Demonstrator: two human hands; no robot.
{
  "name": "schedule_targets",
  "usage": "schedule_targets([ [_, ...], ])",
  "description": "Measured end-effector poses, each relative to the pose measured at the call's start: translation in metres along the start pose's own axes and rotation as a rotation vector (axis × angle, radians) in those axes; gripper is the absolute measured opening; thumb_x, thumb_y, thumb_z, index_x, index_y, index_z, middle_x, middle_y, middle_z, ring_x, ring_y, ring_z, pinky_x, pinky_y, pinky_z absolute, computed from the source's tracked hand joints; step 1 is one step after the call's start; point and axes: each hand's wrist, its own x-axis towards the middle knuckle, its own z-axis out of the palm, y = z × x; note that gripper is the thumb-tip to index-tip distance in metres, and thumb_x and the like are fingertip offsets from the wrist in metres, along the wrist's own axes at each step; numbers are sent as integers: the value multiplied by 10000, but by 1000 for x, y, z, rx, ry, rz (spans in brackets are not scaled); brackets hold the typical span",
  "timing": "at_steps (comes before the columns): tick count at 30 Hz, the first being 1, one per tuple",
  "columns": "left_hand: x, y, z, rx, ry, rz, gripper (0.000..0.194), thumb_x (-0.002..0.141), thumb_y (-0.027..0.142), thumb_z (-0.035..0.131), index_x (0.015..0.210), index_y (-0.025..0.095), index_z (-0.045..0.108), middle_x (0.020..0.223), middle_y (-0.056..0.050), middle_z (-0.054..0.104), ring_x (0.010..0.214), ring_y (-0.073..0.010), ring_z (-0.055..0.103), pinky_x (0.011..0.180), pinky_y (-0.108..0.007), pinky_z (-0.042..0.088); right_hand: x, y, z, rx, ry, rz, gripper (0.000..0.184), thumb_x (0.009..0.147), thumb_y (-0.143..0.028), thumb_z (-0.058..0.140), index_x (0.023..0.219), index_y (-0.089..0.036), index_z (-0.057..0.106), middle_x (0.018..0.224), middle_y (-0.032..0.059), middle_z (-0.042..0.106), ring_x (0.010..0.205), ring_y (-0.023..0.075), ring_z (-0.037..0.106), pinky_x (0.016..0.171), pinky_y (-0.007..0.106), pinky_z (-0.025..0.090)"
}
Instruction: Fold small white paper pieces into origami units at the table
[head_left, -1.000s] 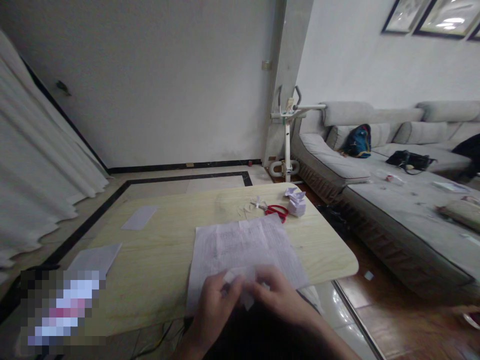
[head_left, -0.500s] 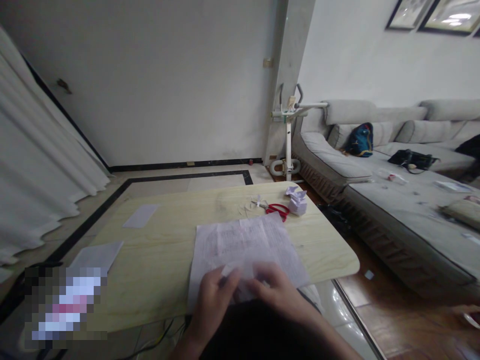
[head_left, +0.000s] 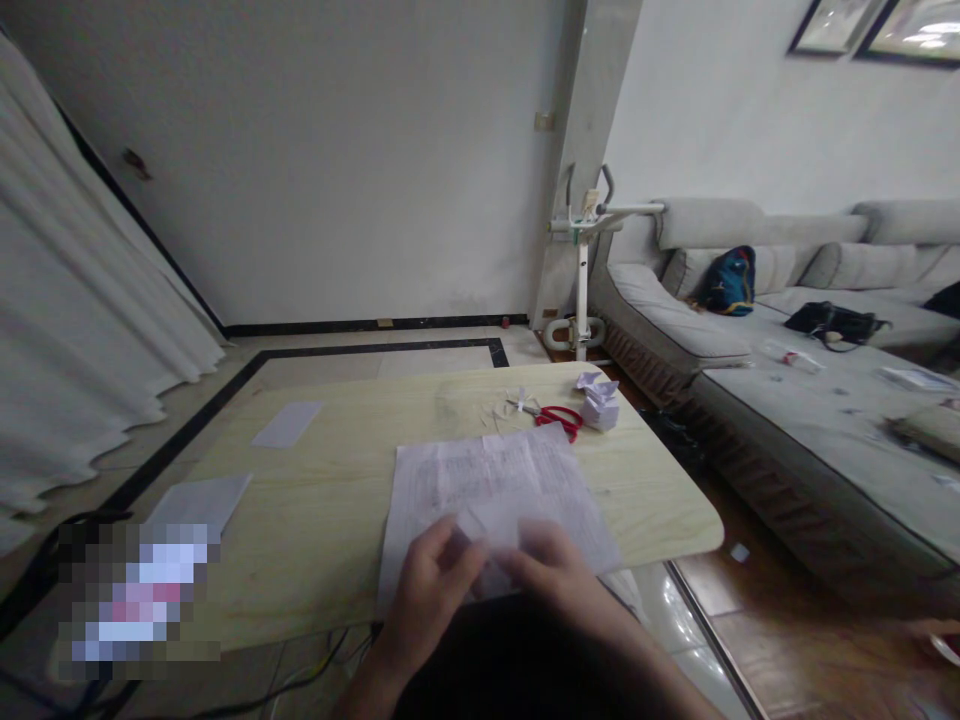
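Both my hands meet at the near edge of a light wooden table [head_left: 322, 500]. My left hand [head_left: 431, 580] and my right hand [head_left: 551, 575] pinch a small white piece of paper [head_left: 487, 525] between their fingertips, fingers closed on it. The hands are slightly blurred. Under them lies a large printed paper sheet [head_left: 487, 480], creased into panels. Further back on the table lie red-handled scissors [head_left: 559, 417], thin paper scraps [head_left: 510, 408] and a small pile of folded white paper pieces [head_left: 598, 400].
Two more white sheets [head_left: 286, 423] [head_left: 196, 500] lie on the table's left side. A grey sofa [head_left: 787, 370] with a blue backpack [head_left: 726, 280] and a black bag [head_left: 834, 322] stands right. A white exercise machine [head_left: 581, 270] is behind the table, curtains [head_left: 67, 330] at left.
The view has drifted slightly, shifting the scene a little up and right. My hands stay together on the small paper, fingers working it, now a bit more blurred.
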Motion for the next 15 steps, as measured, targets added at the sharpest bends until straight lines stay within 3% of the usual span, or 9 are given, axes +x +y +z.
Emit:
schedule_targets([
  [5,-1,3,0,45,-16,3,260,828,408,591,743,166,631,571,15,618,532,-150,608,496,-221,472,-1,3,1,-20,13,11,368,838,-496,654,742,-141,640,674,-12,551,647,137,488,605,250,398],
  [15,-1,4,-1,11,-9,6,301,859,384,561,633,186,578,538,17,634,511,-140,610,501,-212,446,0,-11,4,-14,-63,-70,270,892,-385,607,804,-139,676,751,12,634,709,157,554,679,265,448],
])
